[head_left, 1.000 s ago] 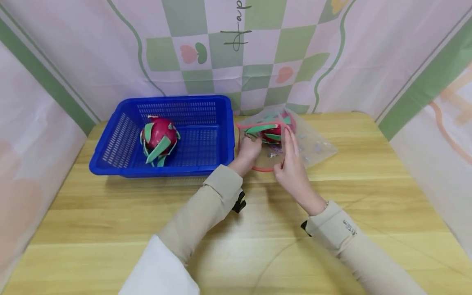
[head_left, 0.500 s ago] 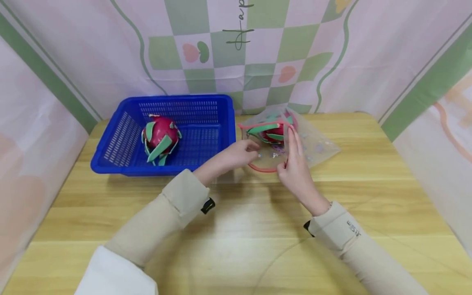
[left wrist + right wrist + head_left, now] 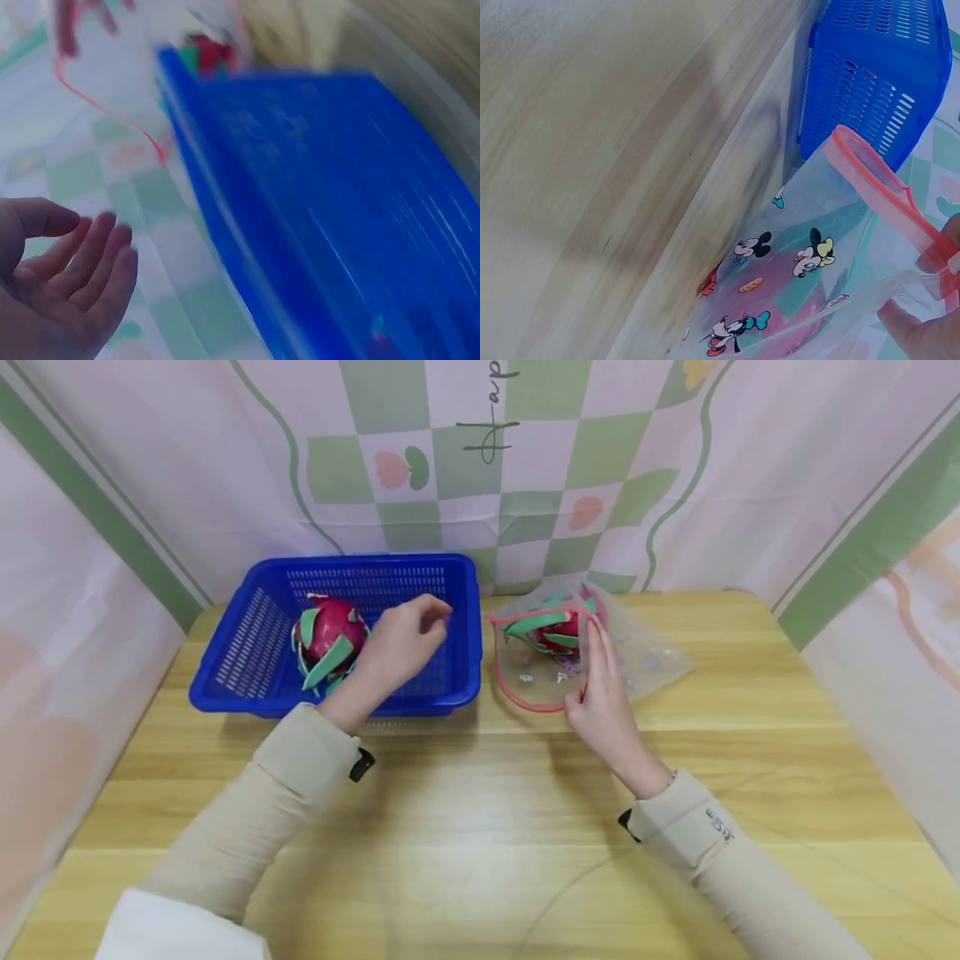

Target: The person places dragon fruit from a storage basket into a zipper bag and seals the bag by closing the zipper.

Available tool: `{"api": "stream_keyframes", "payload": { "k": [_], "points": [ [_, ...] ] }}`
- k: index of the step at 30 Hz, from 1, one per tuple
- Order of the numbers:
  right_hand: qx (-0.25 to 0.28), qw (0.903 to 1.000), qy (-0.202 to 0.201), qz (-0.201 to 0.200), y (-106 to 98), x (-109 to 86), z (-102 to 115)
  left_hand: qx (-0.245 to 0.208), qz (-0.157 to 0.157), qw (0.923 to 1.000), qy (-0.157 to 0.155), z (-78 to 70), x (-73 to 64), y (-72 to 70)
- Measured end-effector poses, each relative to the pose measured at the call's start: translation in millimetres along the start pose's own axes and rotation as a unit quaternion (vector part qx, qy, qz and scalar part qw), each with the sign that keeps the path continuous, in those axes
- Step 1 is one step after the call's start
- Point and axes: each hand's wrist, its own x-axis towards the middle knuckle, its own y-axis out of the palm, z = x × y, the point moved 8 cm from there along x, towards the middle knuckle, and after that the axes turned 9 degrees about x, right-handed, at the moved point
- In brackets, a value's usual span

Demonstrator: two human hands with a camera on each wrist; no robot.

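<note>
My left hand point(image 3: 401, 643) is above the blue basket point(image 3: 390, 560), its fingers loosely bent. Seen from the left wrist, this hand point(image 3: 71, 289) holds nothing. A red dragon fruit point(image 3: 332, 628) with green scales lies in the basket's left part, partly behind my left wrist. To the right, my right hand point(image 3: 606, 702) pinches the edge of a clear plastic bag point(image 3: 648, 660) with a red-trimmed mouth. Another dragon fruit point(image 3: 557, 633) is inside the bag. Cartoon figures on the bag point(image 3: 772, 274) show in the right wrist view.
The basket and bag stand side by side at the back of the wooden table point(image 3: 465, 827). Behind them hangs a patterned curtain point(image 3: 465, 468), with more cloth at both sides. A thin cable-like line point(image 3: 558, 889) runs across the tabletop.
My left hand has come out of the bag's mouth and moved left over the basket. My right hand has stayed at the bag's edge, and both dragon fruits have kept their places.
</note>
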Motion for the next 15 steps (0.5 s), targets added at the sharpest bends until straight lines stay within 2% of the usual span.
{"api": "stream_keyframes", "payload": {
  "k": [5,9,13,15],
  "points": [
    [0.003,1.0,-0.005,-0.001,1,0.2,-1,0.093,-0.064,0.993,-0.035,40.0,2.1,-18.8],
    [-0.001,1.0,-0.009,0.0,2,0.3,0,0.134,-0.098,0.9843,-0.061,74.3,0.6,-26.4],
    [-0.005,0.9999,-0.01,0.001,2,0.4,0,0.152,-0.115,0.9767,-0.099,107.5,-1.6,-32.7],
    [-0.004,1.0,-0.009,0.002,2,0.7,-1,0.156,-0.111,0.974,-0.122,122.9,-3.1,-34.5]
  ]
}}
